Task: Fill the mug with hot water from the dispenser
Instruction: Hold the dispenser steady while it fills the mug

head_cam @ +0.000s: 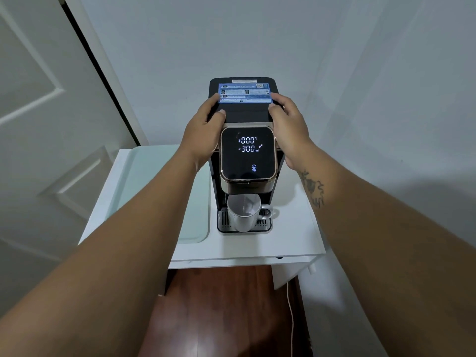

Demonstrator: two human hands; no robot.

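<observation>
The dispenser's black touch panel [248, 153] is lit up with "000" and a small °C mark on top, then "300 ml" under it. Lower right there's a power icon with tiny "START STOP" lettering. The blue sticker [244, 93] on the lid has rows of print and a QR code, way too small to read.

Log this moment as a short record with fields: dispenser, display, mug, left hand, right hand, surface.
dispenser: black dispenser standing on the white table
display: touch panel lit, reads 000 and 300 ml
mug: white mug upright on the drip tray under the spout, handle to the right; water level cannot be told
left hand: left hand gripping the dispenser's left side
right hand: right hand gripping its right side
surface: pale tray left of the dispenser
</observation>
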